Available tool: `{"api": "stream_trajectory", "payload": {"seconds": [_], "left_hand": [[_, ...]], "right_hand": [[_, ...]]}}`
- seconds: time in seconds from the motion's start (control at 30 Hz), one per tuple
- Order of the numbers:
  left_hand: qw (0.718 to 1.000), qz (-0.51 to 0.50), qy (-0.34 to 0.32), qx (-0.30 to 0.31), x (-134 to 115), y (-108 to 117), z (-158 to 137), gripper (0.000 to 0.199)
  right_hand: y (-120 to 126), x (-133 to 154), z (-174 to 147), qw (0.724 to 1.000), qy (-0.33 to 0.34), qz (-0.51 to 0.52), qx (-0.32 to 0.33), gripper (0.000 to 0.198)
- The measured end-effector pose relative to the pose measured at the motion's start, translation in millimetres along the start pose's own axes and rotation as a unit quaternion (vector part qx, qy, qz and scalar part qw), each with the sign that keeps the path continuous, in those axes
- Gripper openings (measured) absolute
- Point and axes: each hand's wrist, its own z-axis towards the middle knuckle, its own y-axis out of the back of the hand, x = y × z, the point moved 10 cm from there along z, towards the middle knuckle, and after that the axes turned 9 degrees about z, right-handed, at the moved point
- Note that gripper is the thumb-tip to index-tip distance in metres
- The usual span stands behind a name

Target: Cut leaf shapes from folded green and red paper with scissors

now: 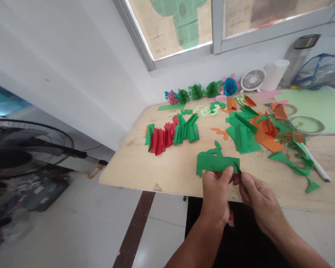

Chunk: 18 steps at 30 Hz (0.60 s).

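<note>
A folded strip of green paper (218,162) is pinched in my left hand (216,188), thumb on top and fingers underneath. A short dark curved line shows on it near its lower edge. My right hand (258,191) is closed around scissors, and only their dark pointed blades (238,169) show, lying against the paper's right end. The handles are hidden in the hand. Just behind the strip, a curled green paper cutout (216,149) rests on the wooden table. An orange paper cutout (220,133) lies farther back.
Red folded papers (162,137) and green folded papers (186,130) stand left of centre. Green and orange scraps (268,130), a white pen-like stick (318,165) and tape rolls (307,124) lie right. Paper figures (197,92) and a small white fan (253,79) line the wall.
</note>
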Motion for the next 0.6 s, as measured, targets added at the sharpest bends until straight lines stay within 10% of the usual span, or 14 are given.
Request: {"api": "stream_trajectory", "payload": {"seconds": [0.6], "left_hand": [[0.999, 0.03, 0.014, -0.026, 2.5, 6.2, 1.4, 0.014]], "right_hand": [[-1.5, 4.2, 0.2, 1.0, -0.001, -0.018, 0.003, 0.045]]}}
